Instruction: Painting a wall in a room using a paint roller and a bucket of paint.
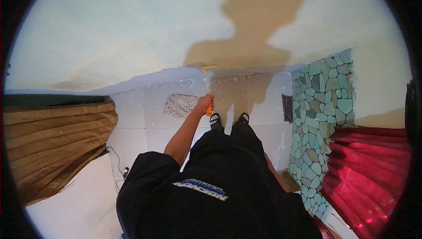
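My left hand grips the orange handle of a paint roller, its thin frame pointing away from me. The narrow yellowish roller head lies against the low part of the wall, by a bluish-grey strip just above the floor. The upper wall is pale cream. My right forearm hangs beside my hip; the hand itself is hidden behind my body. A crumpled patterned cloth lies on the floor just left of the roller handle.
Paint specks dot the grey tiled floor. A brown curtain hangs at left, near a cable. To the right are a stone-clad wall, a dark flat object at its foot and a red curtain. My shadow falls on the wall.
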`<state>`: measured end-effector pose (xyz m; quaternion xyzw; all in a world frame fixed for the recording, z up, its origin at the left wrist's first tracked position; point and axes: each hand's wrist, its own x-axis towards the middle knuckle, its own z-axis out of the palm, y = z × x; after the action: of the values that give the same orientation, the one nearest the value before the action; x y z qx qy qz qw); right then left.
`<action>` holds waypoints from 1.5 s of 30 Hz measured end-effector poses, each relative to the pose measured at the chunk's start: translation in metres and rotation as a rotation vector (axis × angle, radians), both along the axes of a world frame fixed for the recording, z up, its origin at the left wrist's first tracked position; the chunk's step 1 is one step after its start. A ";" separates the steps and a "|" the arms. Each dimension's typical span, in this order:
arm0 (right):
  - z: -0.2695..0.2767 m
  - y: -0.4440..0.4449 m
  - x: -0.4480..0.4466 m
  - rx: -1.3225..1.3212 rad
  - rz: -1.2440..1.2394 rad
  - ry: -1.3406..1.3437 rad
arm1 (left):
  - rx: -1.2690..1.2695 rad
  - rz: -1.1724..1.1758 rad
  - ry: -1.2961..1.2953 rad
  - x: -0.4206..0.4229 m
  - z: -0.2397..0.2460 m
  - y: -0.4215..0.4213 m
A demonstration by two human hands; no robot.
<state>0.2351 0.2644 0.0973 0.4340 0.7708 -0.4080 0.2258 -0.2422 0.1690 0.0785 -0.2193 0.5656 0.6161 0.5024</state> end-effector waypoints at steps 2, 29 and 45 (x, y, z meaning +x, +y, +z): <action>-0.002 -0.003 0.007 -0.004 -0.006 -0.003 | -0.013 -0.002 -0.057 0.004 0.015 -0.002; -0.006 0.030 0.000 0.003 -0.008 -0.063 | 0.033 0.061 -0.080 -0.019 -0.066 0.022; -0.021 0.038 -0.006 -0.022 -0.018 -0.063 | -0.099 0.038 -0.030 -0.005 -0.059 0.029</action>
<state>0.2294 0.3020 0.0758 0.4512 0.7548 -0.4045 0.2511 -0.2470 0.1979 0.0194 -0.2639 0.5834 0.5936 0.4874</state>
